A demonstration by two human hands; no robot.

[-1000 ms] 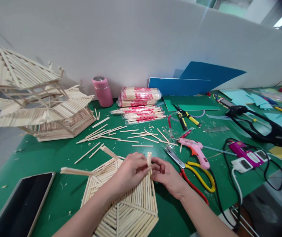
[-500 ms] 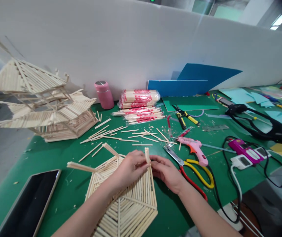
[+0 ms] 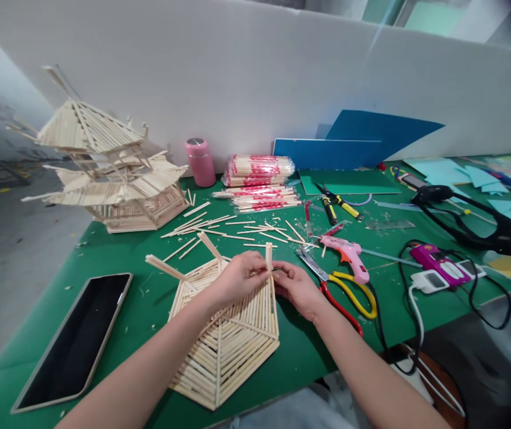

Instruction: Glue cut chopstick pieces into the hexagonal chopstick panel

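Upright post: a slim bundle of pale wooden sticks, standing nearly vertical at the far right corner of the stick panel, its foot between the two hands and its top clear above the fingers.
Left hand: thumb and fingers pinched the post's foot from the left, the forearm crossing over the panel.
Right hand: fingertips curled in at the foot from the right, about as near as the left; whether they gripped it, the picture could not tell.
Panel: many-sided and ribbed, sticks laid side by side in wedges between straight spokes, lying flat on the smooth green worktop.
Other posts: two more bundles, a left post and a middle post, slanted up and outward from the panel's far left edge.
Beyond the panel: loose sticks lay scattered, with glossy plastic packs of sticks behind them.
Far left: a tiered stick model with ridged, sloping roofs stood near a matte pink flask.
Right side: a pink plastic glue gun lay just beside metal scissors with red and yellow handles.
Near left: a flat, dark-screened phone.
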